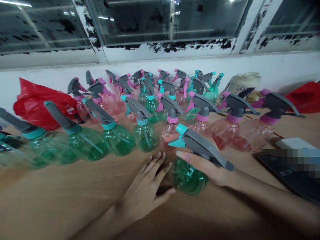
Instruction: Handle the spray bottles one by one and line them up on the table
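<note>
Open tabletop point(62, 200) front-left — bottles point(147, 137) beyond

The one camera sits on the person's head. It looks forward and down, close to the left hand point(143, 188) and right hand point(213, 171), over the table point(75, 196) to the far windows point(150, 23).

Leftmost bottle point(8, 150) cropped, phone point(278, 173) partly blurred
</note>
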A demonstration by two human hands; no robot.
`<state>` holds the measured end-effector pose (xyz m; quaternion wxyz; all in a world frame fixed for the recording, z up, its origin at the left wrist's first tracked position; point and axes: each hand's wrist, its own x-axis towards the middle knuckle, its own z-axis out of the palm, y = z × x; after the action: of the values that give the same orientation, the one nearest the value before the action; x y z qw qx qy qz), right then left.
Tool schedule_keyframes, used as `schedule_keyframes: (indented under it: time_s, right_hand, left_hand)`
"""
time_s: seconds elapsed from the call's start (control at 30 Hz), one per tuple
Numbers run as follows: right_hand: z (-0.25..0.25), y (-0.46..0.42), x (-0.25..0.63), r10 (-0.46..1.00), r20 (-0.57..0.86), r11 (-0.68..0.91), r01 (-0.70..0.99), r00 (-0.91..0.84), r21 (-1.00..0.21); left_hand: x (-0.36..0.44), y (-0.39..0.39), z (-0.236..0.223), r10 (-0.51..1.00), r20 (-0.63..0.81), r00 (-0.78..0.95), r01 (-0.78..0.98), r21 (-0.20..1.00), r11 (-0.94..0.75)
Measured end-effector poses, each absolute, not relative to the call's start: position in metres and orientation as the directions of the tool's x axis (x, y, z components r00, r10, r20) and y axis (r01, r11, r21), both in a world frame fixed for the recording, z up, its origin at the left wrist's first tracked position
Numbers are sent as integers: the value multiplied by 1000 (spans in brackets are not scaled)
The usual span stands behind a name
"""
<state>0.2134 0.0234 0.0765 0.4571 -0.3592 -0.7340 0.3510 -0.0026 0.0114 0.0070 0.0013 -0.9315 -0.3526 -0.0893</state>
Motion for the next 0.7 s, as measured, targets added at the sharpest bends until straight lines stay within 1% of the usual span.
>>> schedule_keyframes:
  time_s: [0.13,0.3,0.47,0.7]
  right_hand:
    - [77,23,214,847,422,497,200,-324,-844]
    - [77,23,213,847,426,505,231,-320,-831]
    - [77,23,213,853,421,499,249,-308,-830]
    - [79,22,214,846,405,479,163,-345,-862]
  left_hand:
    - [-3,11,7,659,162,735,658,66,-750]
    - [-3,12,8,665,163,729,661,82,-745]
    - [-3,12,7,660,166,732,660,65,-748]
    - [-4,12,5,662,172,729,660,78,-747]
